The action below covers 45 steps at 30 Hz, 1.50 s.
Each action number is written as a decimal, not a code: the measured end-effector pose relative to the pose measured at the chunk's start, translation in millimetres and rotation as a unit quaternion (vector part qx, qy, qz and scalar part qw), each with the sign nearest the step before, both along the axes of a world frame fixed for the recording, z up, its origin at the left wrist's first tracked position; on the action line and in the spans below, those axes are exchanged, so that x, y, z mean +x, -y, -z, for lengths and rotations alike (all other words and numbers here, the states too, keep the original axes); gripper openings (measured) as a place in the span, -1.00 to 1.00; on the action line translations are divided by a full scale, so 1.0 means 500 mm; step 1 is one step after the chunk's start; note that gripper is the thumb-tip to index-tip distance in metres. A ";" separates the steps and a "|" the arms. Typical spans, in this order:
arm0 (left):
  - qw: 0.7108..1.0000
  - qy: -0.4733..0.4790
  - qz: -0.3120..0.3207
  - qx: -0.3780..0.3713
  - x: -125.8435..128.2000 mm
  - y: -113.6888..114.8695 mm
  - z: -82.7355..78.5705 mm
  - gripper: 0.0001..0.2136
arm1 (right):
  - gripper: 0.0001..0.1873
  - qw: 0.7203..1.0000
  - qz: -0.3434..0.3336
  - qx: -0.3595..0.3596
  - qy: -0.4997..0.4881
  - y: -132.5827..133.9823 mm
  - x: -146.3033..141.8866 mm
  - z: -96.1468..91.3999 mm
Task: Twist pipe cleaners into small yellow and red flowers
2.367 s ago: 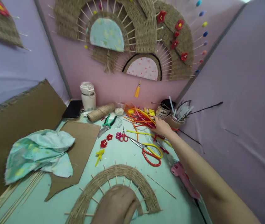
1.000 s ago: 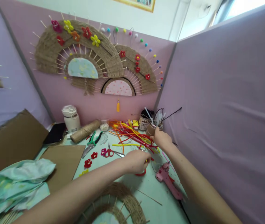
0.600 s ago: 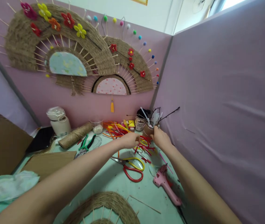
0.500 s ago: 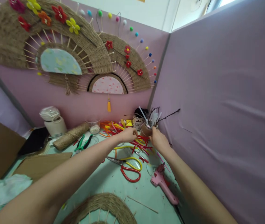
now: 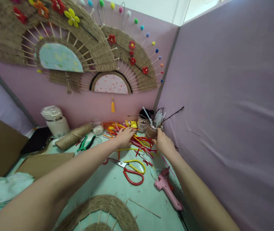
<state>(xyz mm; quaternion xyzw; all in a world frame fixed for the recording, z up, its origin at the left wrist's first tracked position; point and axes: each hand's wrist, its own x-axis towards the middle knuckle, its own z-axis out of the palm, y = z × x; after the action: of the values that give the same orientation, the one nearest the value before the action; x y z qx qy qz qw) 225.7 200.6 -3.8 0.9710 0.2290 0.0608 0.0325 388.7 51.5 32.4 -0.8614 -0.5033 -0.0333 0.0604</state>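
My left hand [image 5: 125, 136] lies over a pile of red, yellow and orange pipe cleaners [image 5: 146, 142], its fingers stretched out across them. At the right, my right hand [image 5: 163, 141] grips the side of a brown cup [image 5: 151, 132] with its fingers curled against it. Twigs [image 5: 174, 115] and whitish translucent sticks [image 5: 159, 118] stand up out of this cup. Below the pile lie scissors [image 5: 127, 165] with one yellow and one red handle. A pink glue gun [image 5: 167, 189] rests under my right forearm's inner side.
A woven twine fan piece [image 5: 103, 205] lies in front, beside a thin stick [image 5: 144, 208]. Toward the left are green pliers [image 5: 85, 143], a twine roll [image 5: 73, 137], a white flask [image 5: 55, 121] and cardboard [image 5: 45, 162]. Decorated fans [image 5: 98, 48] hang on the pink wall.
My left hand has shifted left, away from the cup, and its fingers have spread over the pipe cleaners. My right hand stays at the cup. The view has tilted slightly.
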 end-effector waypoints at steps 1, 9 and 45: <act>1.000 -0.009 0.001 0.012 -0.017 -0.005 0.004 -0.39 | -0.52 1.000 0.015 -0.002 0.007 0.000 -0.009 -0.006; 0.999 -0.033 0.033 -0.009 -0.072 -0.003 0.022 -0.53 | -0.73 0.993 -0.108 -0.007 0.055 -0.034 -0.106 -0.046; 0.918 0.383 -0.104 0.023 -0.337 0.085 -0.008 -0.13 | -0.80 0.865 -0.451 0.166 -0.143 -0.050 -0.265 -0.123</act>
<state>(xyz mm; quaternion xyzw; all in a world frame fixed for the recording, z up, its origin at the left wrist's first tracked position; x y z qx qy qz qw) 57.1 158.0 0.2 0.8448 0.2970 0.4362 0.0890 256.4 76.4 94.1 -0.5130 -0.8100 0.0379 0.2816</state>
